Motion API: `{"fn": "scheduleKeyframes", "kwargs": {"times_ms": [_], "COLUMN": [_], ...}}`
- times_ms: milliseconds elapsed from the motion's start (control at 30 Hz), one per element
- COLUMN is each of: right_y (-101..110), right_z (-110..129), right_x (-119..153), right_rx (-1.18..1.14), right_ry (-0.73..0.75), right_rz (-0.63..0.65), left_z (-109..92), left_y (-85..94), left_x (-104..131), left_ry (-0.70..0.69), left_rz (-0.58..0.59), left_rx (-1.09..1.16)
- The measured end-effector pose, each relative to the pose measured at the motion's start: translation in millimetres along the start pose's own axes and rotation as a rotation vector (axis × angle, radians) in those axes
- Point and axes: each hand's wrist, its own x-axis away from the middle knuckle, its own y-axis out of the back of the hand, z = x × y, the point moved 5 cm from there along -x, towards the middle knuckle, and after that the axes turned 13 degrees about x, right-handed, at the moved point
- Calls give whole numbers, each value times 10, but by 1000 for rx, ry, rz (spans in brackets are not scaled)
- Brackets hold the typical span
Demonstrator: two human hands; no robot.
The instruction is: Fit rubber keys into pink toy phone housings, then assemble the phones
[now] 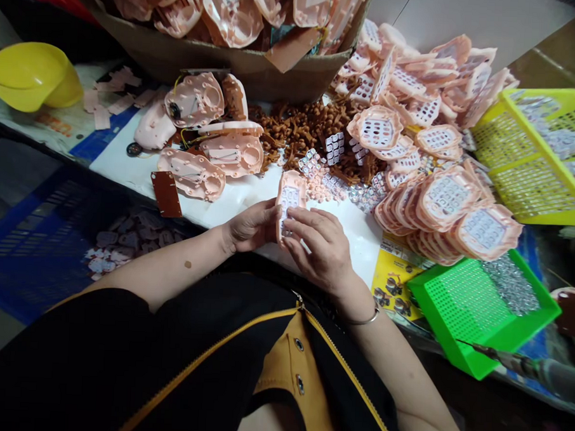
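A small pink plastic shell (296, 183) with a pale keypad (289, 201) set in its face is held upright at the table's front edge. My left hand (253, 227) grips its left side, fingers closed on the rim. Across the lower keypad lie the bent fingers of my right hand (322, 245), also closed on the shell; its thumb cannot be made out. Just beyond are loose small pink buttons (320, 186) and white keypad pieces (335, 148). Several pink shell halves (191, 173) with wires lie to the left, beside a brown plate (166, 194).
A cardboard box (217, 69) of pink shells stands at the back. Brown parts (305, 124) are heaped mid-table. Stacked keypad shells (448, 194) fill the right, near a yellow basket (522, 168), a green basket (448, 311) with screws and a screwdriver (514, 362). A yellow bowl (31, 77) sits left.
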Motion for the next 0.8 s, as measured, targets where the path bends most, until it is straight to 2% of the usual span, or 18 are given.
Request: {"fn": "scheduleKeyframes", "kwargs": {"times_ms": [133,200,267,333,433,500,633,700,800], "right_y": [-52,-26,45,101,31,-109,-438,-522,-493], "right_z": [51,-14,-210,-501,-875,-984,-953,-975,-1086], "right_x": [32,44,52,64,40,-48,-323,-413,-410], "right_rx": [25,20,63,160,302,332,288,309,306], "right_ry": [64,54,-60,-249,-419,-405,-198,-157,-215], "right_rz": [114,115,63,45,195,319,452,447,360], "left_z": [-12,-36,-69,-98,-115,-104,-69,-83,-113], "left_y": [22,37,53,66,74,64,30,27,33], "left_x": [25,62,103,129,124,103,81,85,89], "left_ry": [-11,-33,-55,-60,-52,-37,0,-26,-74], "left_rz": [-51,-64,-59,-48,-37,-29,-22,-41,-75], "left_rx": [108,147,152,140,146,147,127,138,176]}}
